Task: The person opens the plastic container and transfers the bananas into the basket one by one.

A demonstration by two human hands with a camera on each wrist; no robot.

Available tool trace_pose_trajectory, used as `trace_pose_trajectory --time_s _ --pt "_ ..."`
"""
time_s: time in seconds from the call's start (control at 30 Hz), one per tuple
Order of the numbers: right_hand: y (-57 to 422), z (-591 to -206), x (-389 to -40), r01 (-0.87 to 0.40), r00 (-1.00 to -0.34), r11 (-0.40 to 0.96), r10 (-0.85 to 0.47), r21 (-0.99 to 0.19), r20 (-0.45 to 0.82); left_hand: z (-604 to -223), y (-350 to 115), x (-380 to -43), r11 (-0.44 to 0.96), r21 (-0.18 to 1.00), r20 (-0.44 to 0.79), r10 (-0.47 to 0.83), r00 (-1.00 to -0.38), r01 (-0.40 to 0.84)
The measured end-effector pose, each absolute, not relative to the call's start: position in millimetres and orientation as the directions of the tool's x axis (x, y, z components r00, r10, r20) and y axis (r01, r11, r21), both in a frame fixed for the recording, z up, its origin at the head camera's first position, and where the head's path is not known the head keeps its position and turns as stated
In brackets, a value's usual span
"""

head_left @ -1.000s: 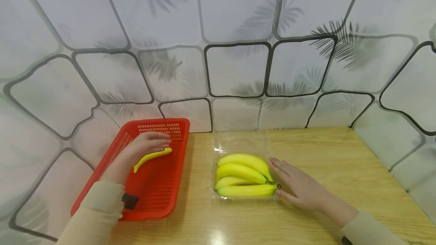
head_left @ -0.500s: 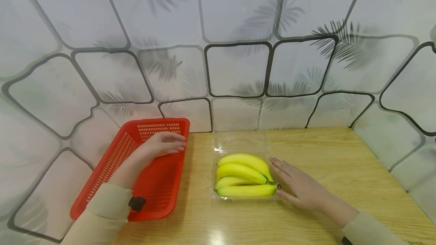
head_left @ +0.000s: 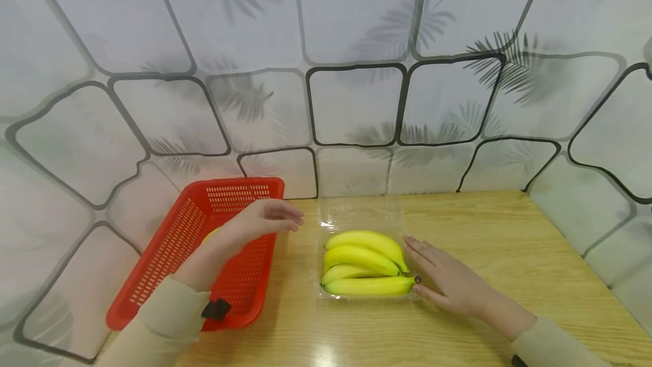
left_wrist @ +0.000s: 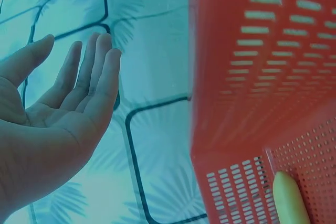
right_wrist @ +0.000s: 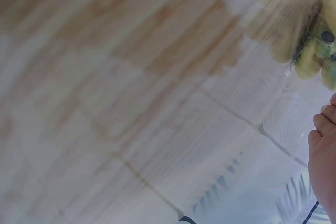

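Note:
My left hand [head_left: 262, 221] hovers at the right rim of a red plastic basket [head_left: 267, 282], fingers relaxed and holding nothing. Inside the basket lies one yellow banana [left_wrist: 289, 200], mostly hidden behind my left arm in the head view. Several bananas [head_left: 364, 262] lie side by side in a clear plastic clamshell box [head_left: 351, 297], its lid [head_left: 359, 211] standing up at the back. My right hand [head_left: 450, 279] rests at the box's right end with fairly straight fingers. In the right wrist view only part of the right hand [right_wrist: 324, 156] shows, near the banana stems.
Everything stands on a light wooden table [head_left: 489, 231]. Behind and on both sides rises a pale covering [head_left: 351, 106] with dark stone outlines and leaf shadows. The basket is to the left of the box.
My left hand has moved right, from above the banana in the basket to beyond the basket's right rim. The right hand and the box have stayed put.

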State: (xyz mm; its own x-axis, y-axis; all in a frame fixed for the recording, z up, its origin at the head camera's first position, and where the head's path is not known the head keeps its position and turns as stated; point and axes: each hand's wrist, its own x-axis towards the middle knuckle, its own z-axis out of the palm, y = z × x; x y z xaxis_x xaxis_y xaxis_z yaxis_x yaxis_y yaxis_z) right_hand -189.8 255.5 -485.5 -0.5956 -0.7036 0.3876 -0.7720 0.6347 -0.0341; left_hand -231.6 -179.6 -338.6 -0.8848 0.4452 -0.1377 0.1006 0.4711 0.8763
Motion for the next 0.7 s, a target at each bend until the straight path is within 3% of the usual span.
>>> trace_pose_trajectory --time_s 0.7 --pt "255 -485 -189 -0.775 -0.596 0.631 -0.702 -0.048 0.389 -348 -127 -211 0.384 0.894 -0.105 0.678 -0.727 0.229"
